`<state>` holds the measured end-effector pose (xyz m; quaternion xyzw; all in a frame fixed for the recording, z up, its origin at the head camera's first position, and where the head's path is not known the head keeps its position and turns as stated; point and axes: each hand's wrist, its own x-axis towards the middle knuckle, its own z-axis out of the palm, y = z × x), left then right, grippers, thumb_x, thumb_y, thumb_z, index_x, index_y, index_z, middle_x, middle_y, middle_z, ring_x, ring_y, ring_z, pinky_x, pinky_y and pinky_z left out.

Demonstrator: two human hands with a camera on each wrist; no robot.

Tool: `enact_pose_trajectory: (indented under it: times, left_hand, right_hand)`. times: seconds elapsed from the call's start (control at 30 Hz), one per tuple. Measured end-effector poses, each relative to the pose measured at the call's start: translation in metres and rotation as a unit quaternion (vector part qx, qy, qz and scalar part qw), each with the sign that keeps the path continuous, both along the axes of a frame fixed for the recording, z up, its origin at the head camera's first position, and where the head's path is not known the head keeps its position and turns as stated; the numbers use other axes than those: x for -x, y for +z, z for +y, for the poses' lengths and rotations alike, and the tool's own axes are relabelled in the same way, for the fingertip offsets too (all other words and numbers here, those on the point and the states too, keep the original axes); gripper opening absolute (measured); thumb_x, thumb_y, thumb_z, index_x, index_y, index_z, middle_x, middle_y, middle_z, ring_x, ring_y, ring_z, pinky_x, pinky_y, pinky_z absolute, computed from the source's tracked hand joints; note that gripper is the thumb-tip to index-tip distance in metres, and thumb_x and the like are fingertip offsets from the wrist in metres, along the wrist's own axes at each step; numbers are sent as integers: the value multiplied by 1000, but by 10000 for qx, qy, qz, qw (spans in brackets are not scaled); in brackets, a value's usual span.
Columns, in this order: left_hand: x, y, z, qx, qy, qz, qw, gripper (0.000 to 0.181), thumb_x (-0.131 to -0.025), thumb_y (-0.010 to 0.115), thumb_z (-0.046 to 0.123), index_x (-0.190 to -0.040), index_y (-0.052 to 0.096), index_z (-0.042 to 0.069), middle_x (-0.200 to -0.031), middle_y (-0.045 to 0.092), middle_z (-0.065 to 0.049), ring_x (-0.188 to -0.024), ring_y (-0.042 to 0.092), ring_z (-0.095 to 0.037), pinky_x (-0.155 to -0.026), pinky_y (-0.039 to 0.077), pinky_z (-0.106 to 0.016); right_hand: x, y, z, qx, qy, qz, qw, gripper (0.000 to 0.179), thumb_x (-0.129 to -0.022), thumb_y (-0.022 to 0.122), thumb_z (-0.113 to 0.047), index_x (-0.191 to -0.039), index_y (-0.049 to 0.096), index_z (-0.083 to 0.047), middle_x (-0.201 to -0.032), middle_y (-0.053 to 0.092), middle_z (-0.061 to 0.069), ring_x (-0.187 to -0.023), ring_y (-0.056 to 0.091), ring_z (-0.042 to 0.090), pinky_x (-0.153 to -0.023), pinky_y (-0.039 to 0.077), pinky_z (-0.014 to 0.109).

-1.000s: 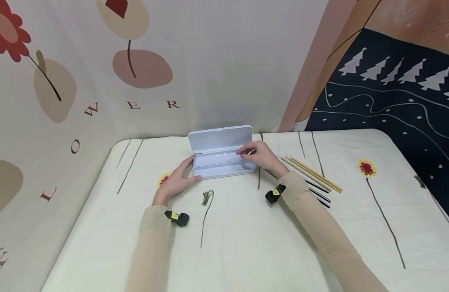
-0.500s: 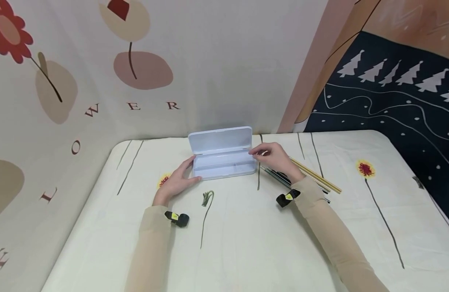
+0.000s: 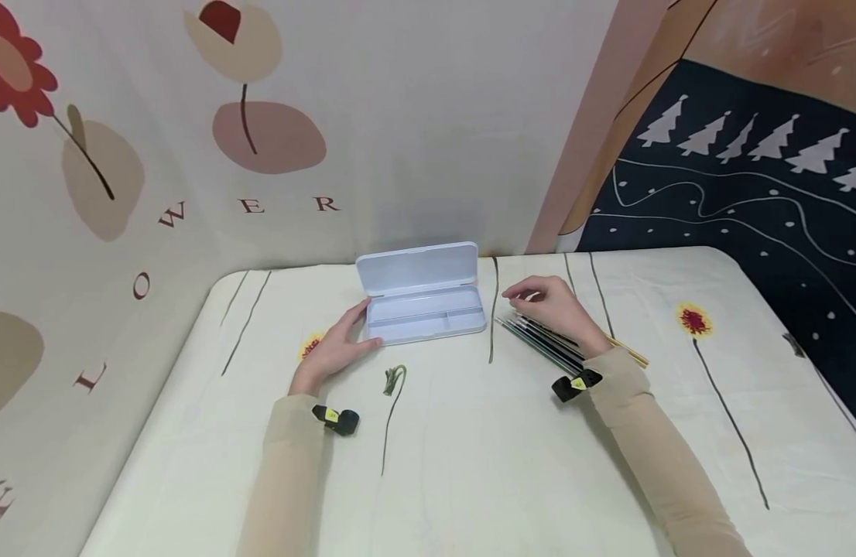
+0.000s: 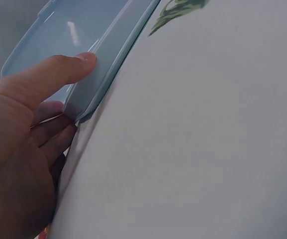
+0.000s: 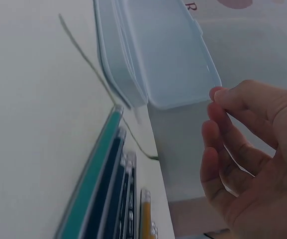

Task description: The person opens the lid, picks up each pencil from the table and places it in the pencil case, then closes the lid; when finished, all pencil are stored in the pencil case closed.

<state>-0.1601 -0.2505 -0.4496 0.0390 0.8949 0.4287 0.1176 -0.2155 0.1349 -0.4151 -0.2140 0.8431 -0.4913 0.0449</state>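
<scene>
A pale blue pencil case [image 3: 407,328] stands with its lid [image 3: 417,267] raised at the back of the table; its inside is divided into compartments. My left hand [image 3: 336,348] holds the case by its left end. In the left wrist view the thumb [image 4: 76,68] lies over the rim and the other fingers are against the outer side. My right hand [image 3: 559,311] hovers above several pencils [image 3: 539,346], right of the case. Its fingers are loosely curled, thumb tip near the index finger, and nothing shows between them. Teal, dark and yellow pencils [image 5: 145,214] appear in the right wrist view.
A white cloth with printed flowers and stems covers the table [image 3: 456,449]. A printed flower [image 3: 694,321] is at the right. Behind the table hangs a patterned curtain [image 3: 428,139], with a dark tree-print cloth [image 3: 720,186] at the right.
My right hand has moved right, from over the case's right end to above the pencils. My left hand has stayed on the case.
</scene>
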Motion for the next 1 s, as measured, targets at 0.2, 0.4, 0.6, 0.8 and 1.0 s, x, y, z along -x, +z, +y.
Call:
enact_pose_trajectory:
  times: [0.2, 0.4, 0.6, 0.8, 1.0]
  left_hand:
    - [0, -1, 0, -11, -7, 26, 10000, 86, -88, 71, 29, -155, 20, 11, -157, 22, -16, -144, 12, -35, -115, 10, -53]
    - [0, -1, 0, -19, 4, 40, 10000, 86, -88, 71, 29, -155, 20, 12, -157, 23, -15, -144, 12, -35, -115, 10, -53]
    - [0, -1, 0, -13, -10, 40, 10000, 86, -88, 71, 29, -155, 20, 12, -157, 22, -15, -144, 12, -35, -115, 10, -53]
    - [-1, 0, 0, -4, 7, -15, 10000, 86, -89, 71, 29, -155, 19, 13, -158, 21, -14, -144, 11, -34, -115, 10, -53]
    - [0, -2, 0, -39, -3, -31, 10000, 86, -89, 71, 29, -155, 19, 14, -158, 21, -13, -145, 11, -33, -115, 10, -52]
  right_hand:
    - [-7, 2, 18, -316, -390, -133, 9986, 19, -91, 63, -6, -106, 73, -6, -105, 68, 8, -94, 59, 22, -80, 49, 32]
    - [-11, 6, 36, -390, -478, -157, 9980, 19, -91, 65, -8, -108, 72, -3, -107, 67, 11, -97, 58, 23, -83, 48, 32]
    - [-14, 4, 53, -545, -598, -324, 9962, 21, -92, 65, -13, -110, 72, -4, -108, 67, 11, -97, 57, 22, -81, 47, 30]
    - [-19, 6, 68, -632, -793, -564, 9932, 22, -93, 65, -14, -112, 71, -4, -111, 65, 12, -97, 55, 25, -82, 45, 35]
    - [-23, 6, 81, -720, -960, -751, 9899, 25, -93, 64, -17, -114, 70, -5, -114, 62, 13, -98, 53, 27, -83, 44, 38]
